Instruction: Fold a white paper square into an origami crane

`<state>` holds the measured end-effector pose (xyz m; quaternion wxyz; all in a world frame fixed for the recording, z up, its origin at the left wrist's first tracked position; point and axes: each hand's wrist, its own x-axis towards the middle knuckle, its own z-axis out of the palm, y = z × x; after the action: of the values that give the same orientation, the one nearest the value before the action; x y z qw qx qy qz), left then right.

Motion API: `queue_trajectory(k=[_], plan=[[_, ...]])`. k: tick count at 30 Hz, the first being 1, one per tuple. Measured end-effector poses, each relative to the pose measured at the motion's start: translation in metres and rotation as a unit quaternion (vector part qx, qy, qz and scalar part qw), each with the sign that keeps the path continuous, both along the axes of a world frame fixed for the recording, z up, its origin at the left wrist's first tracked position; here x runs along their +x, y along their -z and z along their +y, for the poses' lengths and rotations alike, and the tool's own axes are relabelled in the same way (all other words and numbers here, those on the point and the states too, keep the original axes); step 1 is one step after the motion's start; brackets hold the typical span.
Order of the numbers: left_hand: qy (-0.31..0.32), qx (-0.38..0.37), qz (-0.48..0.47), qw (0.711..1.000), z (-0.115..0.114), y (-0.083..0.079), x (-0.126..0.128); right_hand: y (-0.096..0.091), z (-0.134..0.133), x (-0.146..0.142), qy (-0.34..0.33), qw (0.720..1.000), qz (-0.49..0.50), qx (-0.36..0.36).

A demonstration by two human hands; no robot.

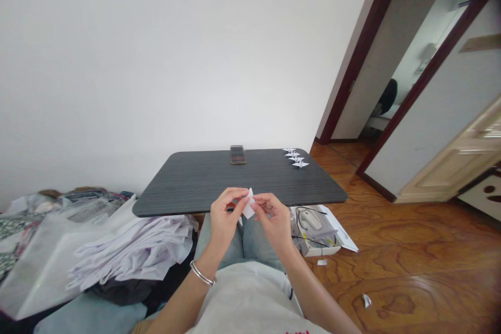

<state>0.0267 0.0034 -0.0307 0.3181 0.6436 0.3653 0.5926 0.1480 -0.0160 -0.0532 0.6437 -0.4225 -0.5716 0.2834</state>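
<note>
A small piece of folded white paper (249, 211) is held between both hands, just off the near edge of the dark table (195, 177). My left hand (227, 216) pinches its left side between thumb and fingers. On the opposite side, my right hand (274, 216) grips it the same way. The paper is narrow and pointed at the top; its finer folds are too small to make out. Several folded white paper cranes (300, 164) stand in a row at the table's far right corner.
A dark phone-like object (238, 154) rests near the table's back edge. Piled clothes (133, 250) and plastic bags lie to the left. Right of my legs, a white box (319, 229) holds cables. Paper scraps (366, 300) lie on the wooden floor. A doorway opens at the right.
</note>
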Motion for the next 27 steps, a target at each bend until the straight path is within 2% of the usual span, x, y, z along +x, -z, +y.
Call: queue_trajectory(k=[16, 21, 25, 27], plan=[[-0.032, 0.046, 0.076, 0.996, 0.002, -0.007, -0.002, 0.001, 0.000, 0.002, 0.028, 0.995, -0.089, 0.022], [-0.021, 0.006, 0.083, 0.996, 0.004, -0.010, -0.004, 0.003, 0.001, 0.002, 0.028, 0.994, -0.100, 0.020], [0.016, -0.049, 0.086, 0.995, 0.007, -0.012, -0.005, 0.004, 0.002, 0.003, 0.024, 0.994, -0.105, 0.020], [0.035, -0.049, 0.096, 0.994, 0.008, -0.013, -0.006, 0.004, 0.002, 0.003, 0.019, 0.994, -0.102, 0.019]])
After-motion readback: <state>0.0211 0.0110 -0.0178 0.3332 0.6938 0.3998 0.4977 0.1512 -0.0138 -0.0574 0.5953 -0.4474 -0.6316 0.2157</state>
